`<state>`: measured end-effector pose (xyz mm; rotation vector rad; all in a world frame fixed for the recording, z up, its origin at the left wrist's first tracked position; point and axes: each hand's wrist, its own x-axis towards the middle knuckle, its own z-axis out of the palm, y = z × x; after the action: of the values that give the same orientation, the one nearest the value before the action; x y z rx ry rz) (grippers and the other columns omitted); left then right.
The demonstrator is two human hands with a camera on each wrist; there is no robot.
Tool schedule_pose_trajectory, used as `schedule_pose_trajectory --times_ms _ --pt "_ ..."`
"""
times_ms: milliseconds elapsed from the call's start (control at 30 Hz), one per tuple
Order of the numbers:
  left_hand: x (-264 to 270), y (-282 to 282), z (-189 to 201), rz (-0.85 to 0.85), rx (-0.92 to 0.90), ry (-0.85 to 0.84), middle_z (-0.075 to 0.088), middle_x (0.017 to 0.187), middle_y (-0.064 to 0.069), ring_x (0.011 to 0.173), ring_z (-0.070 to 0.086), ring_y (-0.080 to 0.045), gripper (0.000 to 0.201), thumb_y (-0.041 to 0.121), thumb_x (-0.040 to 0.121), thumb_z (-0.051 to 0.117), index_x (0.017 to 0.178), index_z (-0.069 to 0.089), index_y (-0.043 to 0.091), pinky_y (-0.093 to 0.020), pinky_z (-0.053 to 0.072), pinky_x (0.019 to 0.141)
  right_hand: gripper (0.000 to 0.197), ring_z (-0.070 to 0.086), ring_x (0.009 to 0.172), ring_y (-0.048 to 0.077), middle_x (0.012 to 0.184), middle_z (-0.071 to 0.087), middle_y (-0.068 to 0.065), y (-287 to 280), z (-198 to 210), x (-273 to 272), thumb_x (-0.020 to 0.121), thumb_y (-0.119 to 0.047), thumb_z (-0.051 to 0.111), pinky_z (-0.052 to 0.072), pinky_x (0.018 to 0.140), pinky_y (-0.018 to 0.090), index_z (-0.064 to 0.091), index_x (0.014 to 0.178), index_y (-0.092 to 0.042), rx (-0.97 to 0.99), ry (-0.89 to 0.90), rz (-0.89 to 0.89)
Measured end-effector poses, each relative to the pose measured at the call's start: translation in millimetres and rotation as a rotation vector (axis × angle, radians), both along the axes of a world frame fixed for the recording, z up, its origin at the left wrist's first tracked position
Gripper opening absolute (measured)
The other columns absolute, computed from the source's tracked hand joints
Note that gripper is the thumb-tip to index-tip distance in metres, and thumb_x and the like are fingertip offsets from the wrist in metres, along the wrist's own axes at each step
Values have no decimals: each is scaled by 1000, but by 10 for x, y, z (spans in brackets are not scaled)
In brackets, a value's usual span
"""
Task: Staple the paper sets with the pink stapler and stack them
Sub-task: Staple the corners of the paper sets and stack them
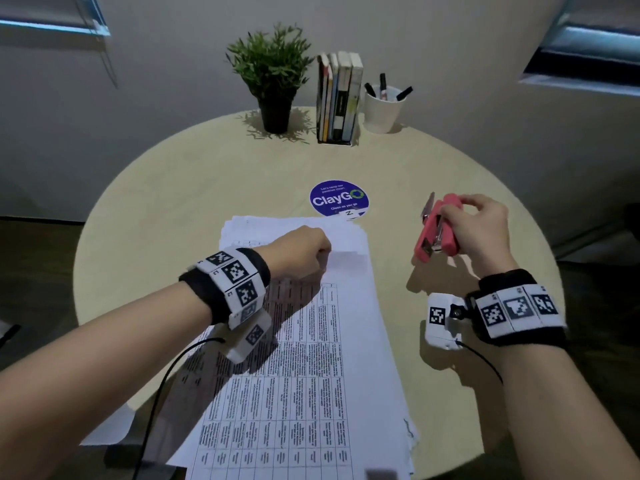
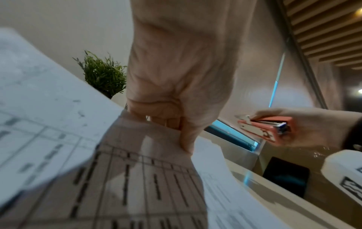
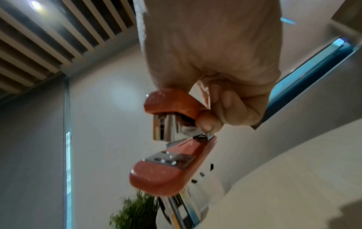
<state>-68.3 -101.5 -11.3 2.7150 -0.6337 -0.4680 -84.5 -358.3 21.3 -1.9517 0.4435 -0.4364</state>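
Printed sheets gripped at their far end, stapler lifted off the table.

The flat stack of paper, thin white sheets printed with ruled tables, lies on the round pale table; the left hand curls its fingers round the far edge of the top sheets. The glossy pink stapler, with a metal inner channel and hinged open, hangs off the table to the right of the paper, pinched by the right hand, thumb on its top arm.

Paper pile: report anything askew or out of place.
The paper pile is uneven, its sheets fanned with ragged edges at the near right, and it overhangs the table edge. The left hand pinches its top sheets.
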Motion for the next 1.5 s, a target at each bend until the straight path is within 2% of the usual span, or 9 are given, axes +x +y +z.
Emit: schedule_pose_trajectory --times_ms 233,600,700,800,933,1100,1267,1367,1500 --pt "515 -765 268 38 -217 -237 45 62 -8 66 43 -28 36 5 81 56 53 37 15 -28 29 59 35 59 64 -9 97 63 -4 -442 499 -178 80 -13 66 47 57 9 67 114 -8 15 -255 -106" --pt "791 -1641 97 -55 -345 -365 68 108 -12 102 61 -32 23 11 87 55 108 64 8 -37 47 86 30 60 64 -10 98 65 2 -615 405 -194 81 -13 66 44 59 5 67 111 -9 -94 -286 -100" --pt "841 -1445 73 -31 -259 -318 47 139 -6 130 43 -23 54 28 88 63 137 43 16 -53 23 114 31 61 73 -2 103 65 3 -533 307 -109 82 -13 65 44 59 2 67 113 -9 -104 -245 -79" --pt "888 -967 154 111 -151 -268 40 143 -6 135 34 -25 64 38 86 66 140 38 19 -56 11 116 34 62 83 6 105 65 0 -378 237 -59 81 -14 66 48 72 12 67 115 -10 -120 -208 -55" --pt "835 -98 159 228 20 -161 55 124 -2 117 47 -24 65 47 76 73 130 49 21 -43 33 100 39 60 77 8 103 64 -1 -148 109 6 80 -16 66 44 61 6 65 119 -10 -129 -144 30" --pt "472 579 78 234 256 -151 47 130 -4 123 37 -25 86 63 63 75 134 45 24 -42 31 99 46 71 76 24 107 69 7 287 -37 70 77 -25 64 59 68 38 63 121 -15 -124 24 190" --pt "53 327 -42 -127 190 -105 46 125 -2 122 38 -25 57 71 66 66 102 55 28 -38 35 94 37 61 70 8 100 62 0 601 -84 83 84 -17 64 42 52 7 63 121 -11 -178 46 283" --pt "-172 73 -176 -323 289 -79 21 153 -7 141 18 -26 88 69 72 62 138 36 16 -45 18 114 39 65 89 18 104 63 0 606 -32 51 82 -19 65 51 74 25 63 121 -13 -176 42 271" --pt "-185 -307 -269 -345 284 -107 15 155 -12 143 13 -32 93 69 78 56 141 27 8 -51 17 113 40 68 92 23 106 66 3 473 36 25 80 -18 66 55 81 35 65 119 -12 -185 17 213"
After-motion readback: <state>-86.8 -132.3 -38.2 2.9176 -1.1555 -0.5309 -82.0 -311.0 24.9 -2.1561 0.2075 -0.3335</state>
